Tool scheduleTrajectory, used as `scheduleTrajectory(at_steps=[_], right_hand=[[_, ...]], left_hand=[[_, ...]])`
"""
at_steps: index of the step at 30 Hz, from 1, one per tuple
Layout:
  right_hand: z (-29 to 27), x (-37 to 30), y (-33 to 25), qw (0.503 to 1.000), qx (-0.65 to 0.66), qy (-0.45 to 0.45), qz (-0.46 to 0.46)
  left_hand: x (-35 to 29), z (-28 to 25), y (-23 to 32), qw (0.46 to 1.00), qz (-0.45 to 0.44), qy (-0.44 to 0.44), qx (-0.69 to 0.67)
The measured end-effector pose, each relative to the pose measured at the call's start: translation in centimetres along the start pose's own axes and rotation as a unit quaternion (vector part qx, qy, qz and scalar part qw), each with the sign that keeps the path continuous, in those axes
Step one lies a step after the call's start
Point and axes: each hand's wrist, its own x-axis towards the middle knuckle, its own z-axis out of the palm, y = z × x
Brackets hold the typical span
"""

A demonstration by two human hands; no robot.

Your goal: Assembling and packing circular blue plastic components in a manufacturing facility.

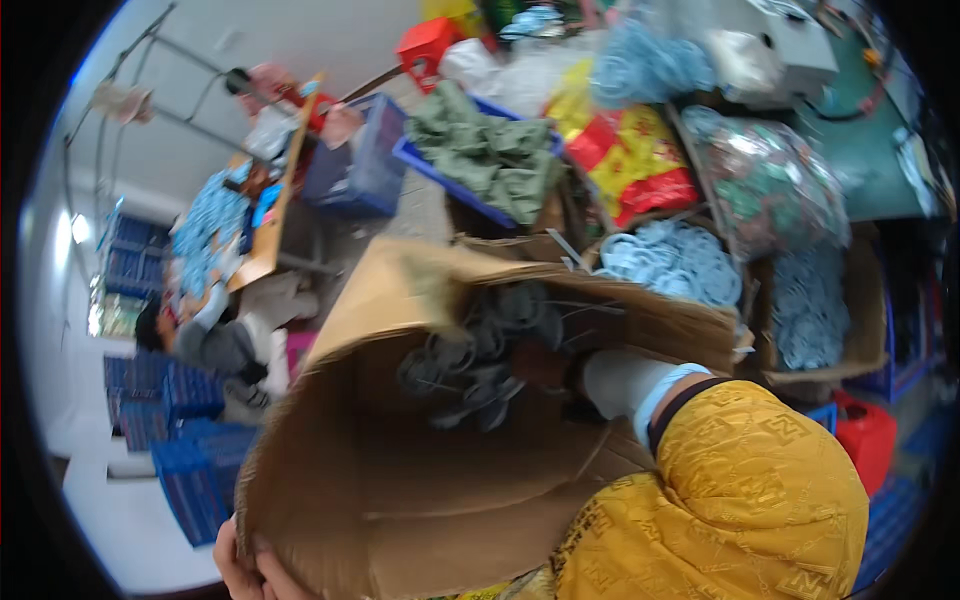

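Note:
A large open cardboard box (440,510) is tilted in front of me. At the lower left, my left hand (255,570) has its fingers wrapped over the box's edge. My right arm, in a yellow sleeve with a pale cuff, reaches into the box. Deep in its shadow is my right hand (542,366), blurred, its fingers not readable. Beside that hand hang or lie several grey-blue looped bands (475,350); whether the hand holds any of them cannot be made out. A box flap (430,290) is smeared by motion at the upper rim.
Beyond the box stand a carton of light-blue loops (675,260), another carton of blue loops (808,310), a blue crate with green cloth (485,150) and a yellow-red sack (630,150). A red container (865,440) is at right. Another person (215,345) sits at a table on the left.

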Motion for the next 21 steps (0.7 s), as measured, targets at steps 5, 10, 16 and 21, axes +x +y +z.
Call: scheduleTrajectory(at_steps=[5,10,16,21], right_hand=[[-5.3,-3.0,-1.7,0.995,0.092,-0.006,0.023],[-18.7,-5.5,-2.0,0.940,0.255,0.047,0.223],[-26.0,-15.9,1.8,0.852,0.316,0.278,0.310],[-22.9,-24.2,6.1,0.856,0.152,0.321,0.377]], left_hand=[[0.0,1.3,-3.7,0.996,-0.068,-0.059,-0.005],[0.2,4.3,-4.4,0.985,-0.139,-0.098,0.013],[0.0,6.3,-8.0,0.985,-0.077,-0.156,0.016],[-0.5,6.8,-7.5,0.980,-0.078,-0.175,0.052]])
